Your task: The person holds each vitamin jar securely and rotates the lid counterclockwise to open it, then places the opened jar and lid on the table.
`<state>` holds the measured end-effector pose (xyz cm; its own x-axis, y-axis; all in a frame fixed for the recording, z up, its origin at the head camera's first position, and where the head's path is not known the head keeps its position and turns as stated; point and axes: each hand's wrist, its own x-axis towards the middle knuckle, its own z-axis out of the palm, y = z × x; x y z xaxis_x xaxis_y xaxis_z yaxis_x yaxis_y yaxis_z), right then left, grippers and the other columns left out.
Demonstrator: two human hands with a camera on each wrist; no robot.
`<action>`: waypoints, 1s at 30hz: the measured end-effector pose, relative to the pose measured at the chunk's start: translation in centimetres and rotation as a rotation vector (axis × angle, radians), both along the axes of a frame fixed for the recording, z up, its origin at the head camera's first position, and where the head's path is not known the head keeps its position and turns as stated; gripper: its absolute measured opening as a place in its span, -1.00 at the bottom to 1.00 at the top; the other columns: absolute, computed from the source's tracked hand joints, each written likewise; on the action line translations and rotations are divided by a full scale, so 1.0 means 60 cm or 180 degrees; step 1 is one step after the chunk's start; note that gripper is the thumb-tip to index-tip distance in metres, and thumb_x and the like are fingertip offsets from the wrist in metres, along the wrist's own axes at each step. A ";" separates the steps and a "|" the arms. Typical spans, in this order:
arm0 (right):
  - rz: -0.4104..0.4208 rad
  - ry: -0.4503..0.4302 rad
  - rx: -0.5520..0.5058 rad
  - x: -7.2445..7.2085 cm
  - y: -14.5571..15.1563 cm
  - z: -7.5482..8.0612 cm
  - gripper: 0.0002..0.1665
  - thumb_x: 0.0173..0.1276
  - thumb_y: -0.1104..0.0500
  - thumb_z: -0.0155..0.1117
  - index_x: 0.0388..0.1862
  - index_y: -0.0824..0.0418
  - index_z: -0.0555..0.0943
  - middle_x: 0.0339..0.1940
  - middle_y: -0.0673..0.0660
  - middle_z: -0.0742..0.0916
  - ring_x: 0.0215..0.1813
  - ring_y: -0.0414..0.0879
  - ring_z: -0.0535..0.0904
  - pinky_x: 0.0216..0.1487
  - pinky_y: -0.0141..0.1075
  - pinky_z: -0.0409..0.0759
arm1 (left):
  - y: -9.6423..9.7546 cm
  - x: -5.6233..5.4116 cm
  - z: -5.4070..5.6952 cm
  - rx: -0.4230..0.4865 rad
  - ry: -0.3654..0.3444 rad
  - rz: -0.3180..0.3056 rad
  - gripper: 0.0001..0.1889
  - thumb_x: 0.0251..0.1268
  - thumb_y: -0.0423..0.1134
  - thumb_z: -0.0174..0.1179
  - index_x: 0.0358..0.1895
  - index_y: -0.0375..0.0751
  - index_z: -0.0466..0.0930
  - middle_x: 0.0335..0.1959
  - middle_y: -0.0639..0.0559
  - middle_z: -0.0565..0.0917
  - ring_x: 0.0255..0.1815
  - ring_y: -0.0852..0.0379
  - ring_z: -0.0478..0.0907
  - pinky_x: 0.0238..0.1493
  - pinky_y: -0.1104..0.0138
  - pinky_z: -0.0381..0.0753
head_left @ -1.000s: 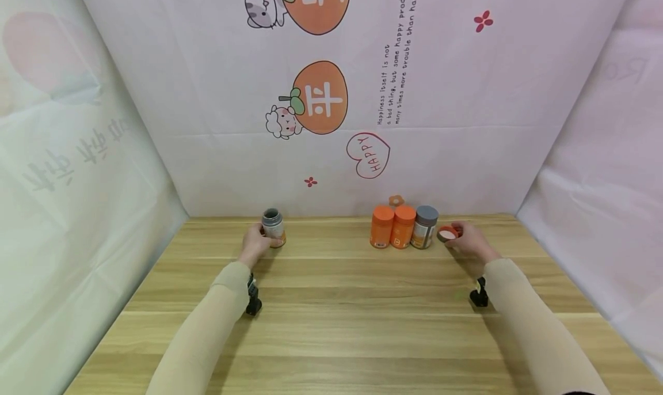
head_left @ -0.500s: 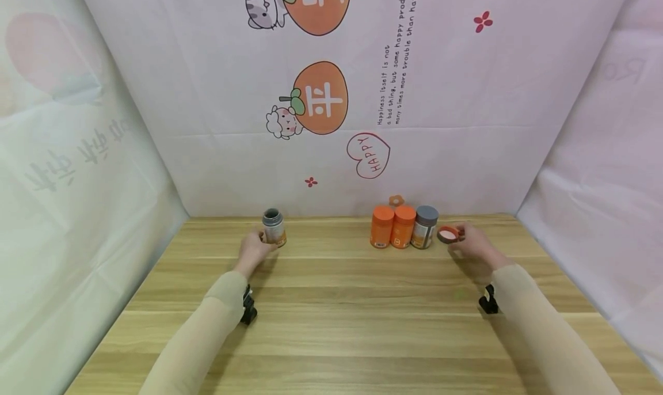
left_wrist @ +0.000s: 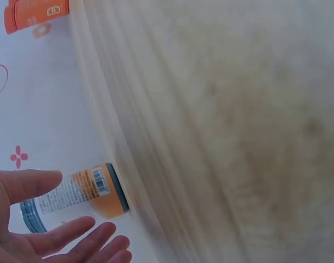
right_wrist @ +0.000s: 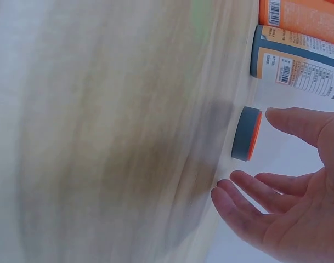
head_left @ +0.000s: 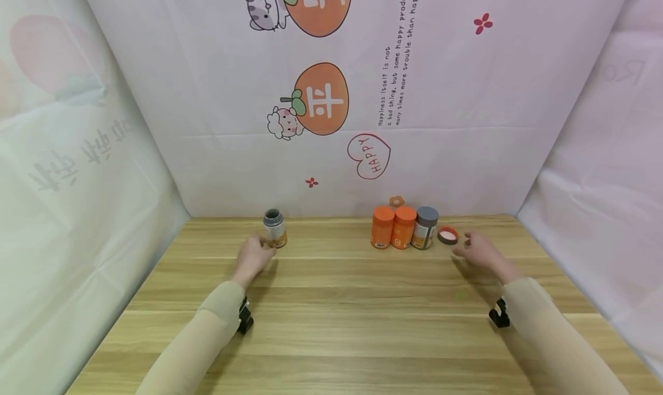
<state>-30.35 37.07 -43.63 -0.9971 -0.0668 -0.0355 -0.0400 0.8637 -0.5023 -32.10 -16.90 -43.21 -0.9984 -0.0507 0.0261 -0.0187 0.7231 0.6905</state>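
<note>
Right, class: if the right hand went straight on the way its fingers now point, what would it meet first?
Probably the grey lid, lying inside-up on the table just ahead of the right hand, though the exact depth is hard to judge.

Left grip (head_left: 252, 257) withdrew from jar (head_left: 275, 229) — right grip (head_left: 483, 252) from lid (head_left: 448, 235).

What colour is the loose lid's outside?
The lid is dark bluish grey outside; the right wrist view shows it best.

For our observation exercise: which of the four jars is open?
The jar standing alone by the left hand: its mouth is bare, while the three grouped jars wear lids.
</note>
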 end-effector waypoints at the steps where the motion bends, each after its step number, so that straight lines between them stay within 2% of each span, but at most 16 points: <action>1: -0.0004 -0.0015 0.0008 0.004 0.000 0.000 -0.17 0.36 0.10 0.13 0.27 0.75 0.10 0.12 0.70 0.41 0.14 0.51 0.38 0.10 0.19 0.43 | 0.002 0.003 0.000 0.0000 0.0005 -0.0018 -0.52 0.19 -0.20 0.17 0.13 -0.45 0.47 0.17 -0.40 0.49 0.09 -0.24 0.49 0.09 -0.04 0.46; 3: 0.0006 -0.0019 0.0051 0.012 -0.001 0.001 -0.19 0.37 0.09 0.11 0.26 0.74 0.13 0.11 0.70 0.42 0.13 0.51 0.39 0.09 0.19 0.44 | 0.006 0.007 0.001 0.0000 0.0011 -0.0064 -0.53 0.18 -0.21 0.17 0.12 -0.43 0.48 0.16 -0.39 0.50 0.03 -0.21 0.51 0.06 -0.03 0.48; 8: 0.0089 0.0098 0.0157 0.028 -0.003 0.000 -0.25 0.38 0.10 0.12 0.24 0.70 0.20 0.12 0.67 0.43 0.12 0.50 0.40 0.07 0.19 0.45 | 0.018 0.015 -0.001 -0.0053 0.0057 -0.0204 -0.49 0.20 -0.20 0.20 0.16 -0.46 0.45 0.15 -0.38 0.52 0.05 -0.23 0.53 0.07 -0.03 0.49; 18: 0.0326 0.0328 0.0300 0.047 -0.021 -0.002 -0.33 0.35 0.08 0.17 0.17 0.63 0.35 0.09 0.63 0.49 0.03 0.46 0.49 0.00 0.19 0.48 | 0.050 0.031 -0.003 -0.0044 0.0236 -0.0451 -0.45 0.19 -0.20 0.23 0.20 -0.44 0.42 0.22 -0.36 0.47 0.23 -0.29 0.41 0.19 -0.07 0.41; 23: 0.0444 0.0436 0.0310 0.052 -0.034 -0.002 -0.37 0.34 0.08 0.19 0.15 0.59 0.40 0.04 0.60 0.54 0.00 0.43 0.51 -0.01 0.19 0.48 | 0.064 0.036 -0.004 -0.0107 0.0310 -0.0538 -0.45 0.19 -0.20 0.24 0.20 -0.43 0.41 0.20 -0.40 0.46 0.16 -0.28 0.48 0.17 -0.07 0.43; 26: 0.0484 0.0471 0.0295 0.057 -0.043 0.002 -0.40 0.34 0.09 0.20 0.13 0.57 0.43 0.02 0.59 0.55 -0.02 0.40 0.53 -0.02 0.18 0.49 | 0.073 0.037 -0.003 -0.0147 0.0313 -0.0600 -0.46 0.19 -0.19 0.25 0.20 -0.42 0.42 0.18 -0.38 0.48 0.13 -0.26 0.50 0.16 -0.06 0.44; 30: 0.0527 0.0468 0.0262 0.060 -0.052 0.004 -0.41 0.33 0.09 0.20 0.12 0.56 0.44 0.02 0.58 0.55 -0.03 0.38 0.54 -0.02 0.16 0.50 | 0.085 0.038 -0.001 -0.0222 0.0237 -0.0666 -0.44 0.21 -0.16 0.24 0.22 -0.39 0.40 0.19 -0.31 0.50 0.19 -0.26 0.44 0.20 -0.05 0.41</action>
